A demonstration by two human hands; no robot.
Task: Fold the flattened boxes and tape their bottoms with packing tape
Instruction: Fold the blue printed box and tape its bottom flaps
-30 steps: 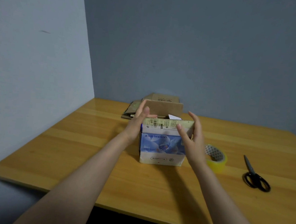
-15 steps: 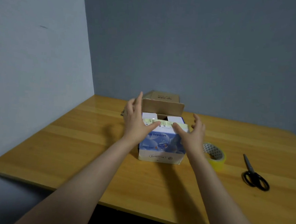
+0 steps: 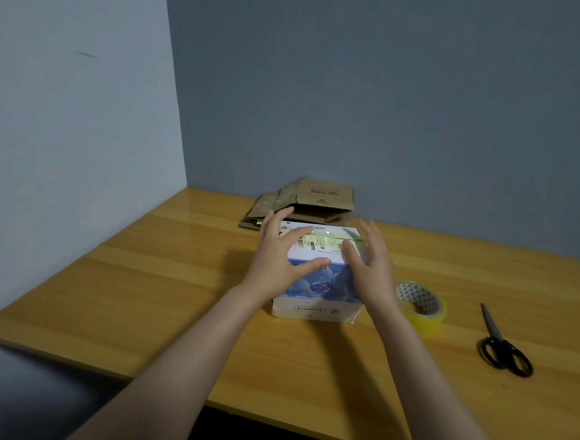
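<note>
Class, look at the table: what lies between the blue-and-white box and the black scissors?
In the head view, the roll of yellow packing tape lies between the box and the scissors, on the wooden table.

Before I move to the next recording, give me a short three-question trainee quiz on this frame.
1. True or false: the tape roll lies between the blue-and-white box and the scissors.
2. Which hand has its thumb on the box's front face? A) left hand B) right hand
3. Fill in: behind the box lies a pile of flattened brown ____.

Key: 1 true; 2 A; 3 boxes.
</note>
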